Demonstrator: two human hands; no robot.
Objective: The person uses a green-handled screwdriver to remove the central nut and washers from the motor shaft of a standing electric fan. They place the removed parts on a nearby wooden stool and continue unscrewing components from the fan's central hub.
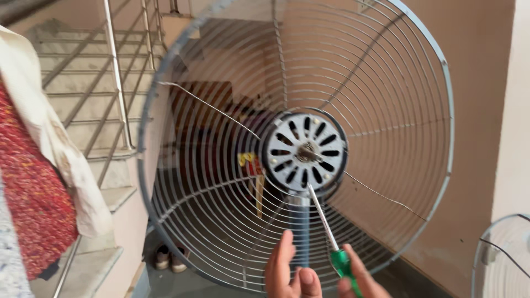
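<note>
— Hands first: what do they hold?
— Right hand (359, 278) grips a green-handled screwdriver (330, 237), its fingers closed round the handle, the tip near the lower rim of the round grey slotted motor plate (305, 153).
— And the left hand (288, 270)?
— Partly curled at the grey stand pole (301, 232); whether it grips, I cannot tell.
— The plate?
— At the centre of the round wire fan guard (386, 110).

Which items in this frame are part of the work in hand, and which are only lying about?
In use:
round grey wire fan guard
white slotted motor plate
green-handled screwdriver, in the right hand
blue stand pole, by the left hand

Lying about:
red patterned cloth
pair of shoes
second wire guard
</note>
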